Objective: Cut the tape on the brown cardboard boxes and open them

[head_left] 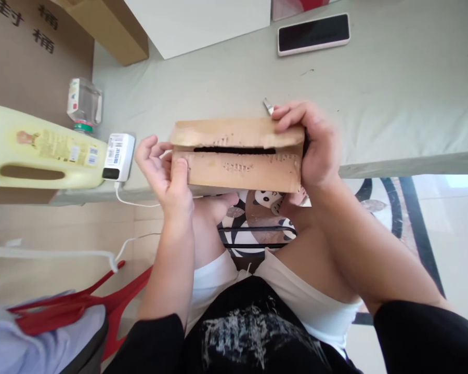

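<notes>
A small brown cardboard box (242, 173) is held up between my two hands at the near edge of the bed-like covered surface. Its two long flaps almost meet, leaving a dark slit along the middle, and their edges look torn and rough. My left hand (166, 171) grips the left end, thumb on the front flap and fingers partly behind. My right hand (314, 140) wraps round the right end, its fingers over the far flap's corner. Just beyond those fingertips a small metal-tipped object (268, 105) shows, partly hidden; I cannot tell whether it is held.
A phone (314, 34) lies at the back on the grey-green cloth (405, 93). To the left are a yellow jug (35, 148), a clear bottle (85, 101), a white corded device (118, 156) and large cardboard (35, 62). A white board (206, 23) is at the top.
</notes>
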Tool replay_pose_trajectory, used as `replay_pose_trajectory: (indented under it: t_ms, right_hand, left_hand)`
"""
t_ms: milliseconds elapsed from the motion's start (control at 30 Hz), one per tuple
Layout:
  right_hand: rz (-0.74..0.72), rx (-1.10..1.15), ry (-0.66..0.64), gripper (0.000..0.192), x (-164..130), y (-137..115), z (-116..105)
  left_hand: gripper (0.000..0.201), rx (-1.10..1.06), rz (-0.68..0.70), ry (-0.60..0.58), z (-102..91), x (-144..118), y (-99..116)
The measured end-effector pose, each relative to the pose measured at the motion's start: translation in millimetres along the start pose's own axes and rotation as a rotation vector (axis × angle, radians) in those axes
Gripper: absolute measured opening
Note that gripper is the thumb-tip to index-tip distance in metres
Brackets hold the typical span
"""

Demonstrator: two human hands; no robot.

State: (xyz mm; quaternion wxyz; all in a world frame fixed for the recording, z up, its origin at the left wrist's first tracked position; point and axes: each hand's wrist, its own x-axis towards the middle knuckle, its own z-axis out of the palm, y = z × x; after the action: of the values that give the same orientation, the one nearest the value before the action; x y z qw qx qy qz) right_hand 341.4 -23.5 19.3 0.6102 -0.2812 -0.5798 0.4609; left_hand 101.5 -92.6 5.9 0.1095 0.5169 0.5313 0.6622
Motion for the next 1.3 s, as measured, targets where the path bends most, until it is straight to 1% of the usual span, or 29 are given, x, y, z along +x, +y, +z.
replay_pose_trajectory:
  t_ms: [67,167,267,433,533,600,667,733,767,833,900,967,1000,1067,1133,1167,1200,1233,1300]
  right_hand:
    - [0.026,-0.066,0.023,0.029,0.7,-2.6,0.2]
    - [0.058,-0.168,0.003,0.020,-0.7,-7.0,-0.4]
    - [0.083,-0.248,-0.017,0.023,-3.1,-7.3,-2.3]
    - [0.095,-0.257,-0.019,0.019,-3.0,-4.1,-3.1]
    - [0.107,-0.238,-0.012,0.013,-3.6,-1.2,-4.6]
    - [0.133,-0.199,-0.017,0.022,-5.1,2.9,-7.5]
    - [0.188,-0.171,-0.029,0.031,-6.2,8.5,-10.9]
    - [0.277,-0.161,-0.092,0.031,-6.0,13.6,-12.6]
    - [0.325,-0.143,-0.152,0.032,-5.5,15.4,-12.2]
    - [0.383,-0.064,-0.306,0.039,-4.5,17.4,-8.6]
    - [0.333,-0.014,-0.433,0.044,-4.8,17.8,-2.6]
    - [0.220,-0.079,-0.485,0.049,-6.8,17.7,3.5]
    - [0.161,-0.134,-0.492,0.052,-8.3,17.5,5.9]
    - [0.061,-0.227,-0.479,0.057,-11.0,15.9,8.5]
    - [-0.021,-0.278,-0.434,0.055,-12.5,11.4,8.4]
    - [-0.057,-0.295,-0.397,0.053,-12.6,8.0,7.5]
    - [-0.084,-0.309,-0.350,0.049,-12.4,4.2,6.3]
    - [-0.103,-0.318,-0.294,0.045,-11.9,0.6,4.9]
    - [-0.109,-0.331,-0.169,0.035,-10.5,-4.7,2.2]
  left_hand:
    - [0.051,0.051,-0.002,-0.037,-0.4,4.5,-7.7]
    - [0.036,0.104,-0.019,-0.087,-0.8,4.7,-13.4]
    - [0.028,0.075,-0.032,-0.084,-0.4,1.1,-15.8]
    - [0.028,-0.015,-0.059,-0.074,-0.3,-0.7,-17.5]
    - [0.028,-0.033,-0.111,-0.084,-2.2,3.7,-16.0]
    - [0.029,-0.064,-0.160,-0.053,-4.0,9.7,-14.6]
    - [0.030,-0.149,-0.241,0.053,-6.1,17.6,-13.8]
    - [0.029,-0.288,-0.363,0.159,-8.2,25.4,-13.7]
    - [0.027,-0.366,-0.431,0.186,-8.9,28.4,-13.7]
    - [0.027,-0.488,-0.552,0.196,-8.6,30.8,-12.6]
    - [0.024,-0.485,-0.692,0.224,-5.6,27.4,-9.6]
    - [0.021,-0.432,-0.833,0.249,-0.2,19.6,-4.7]
    - [0.023,-0.432,-0.898,0.229,3.0,14.7,-1.9]
    - [0.037,-0.525,-0.893,0.143,9.7,4.4,3.6]
    - [0.058,-0.530,-0.897,0.006,16.1,-6.0,7.8]
    - [0.063,-0.498,-0.914,-0.066,19.0,-11.2,9.2]
    - [0.064,-0.436,-0.958,-0.136,21.5,-16.6,9.9]
    - [0.061,-0.350,-1.029,-0.212,23.6,-21.9,10.3]
    - [0.043,-0.136,-1.142,-0.379,25.8,-31.6,10.2]
